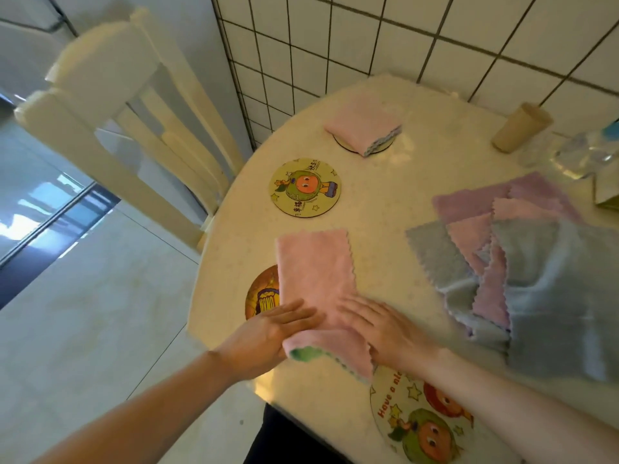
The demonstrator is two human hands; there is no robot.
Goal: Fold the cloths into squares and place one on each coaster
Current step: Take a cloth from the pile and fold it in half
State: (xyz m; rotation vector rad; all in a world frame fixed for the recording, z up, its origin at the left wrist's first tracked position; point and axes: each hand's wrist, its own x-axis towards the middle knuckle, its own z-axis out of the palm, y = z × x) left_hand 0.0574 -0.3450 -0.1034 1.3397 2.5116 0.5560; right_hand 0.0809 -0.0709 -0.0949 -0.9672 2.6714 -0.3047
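A pink cloth (315,266), folded into a long strip with a green underside showing at its near end, lies on the round table (385,202). My left hand (271,333) lies flat on its near left edge, and my right hand (385,326) presses flat on its near right part. The strip partly covers an orange coaster (259,293). A bare yellow coaster (304,186) lies beyond it. A folded pink cloth (363,123) sits on a far coaster (346,144). A large cartoon coaster (418,416) lies near me.
A pile of unfolded grey, pink and lilac cloths (522,262) spreads over the table's right side. A beige cup (521,127) and a clear plastic bottle (582,155) lie at the back right. A cream chair (134,128) stands left, by a tiled wall (402,35).
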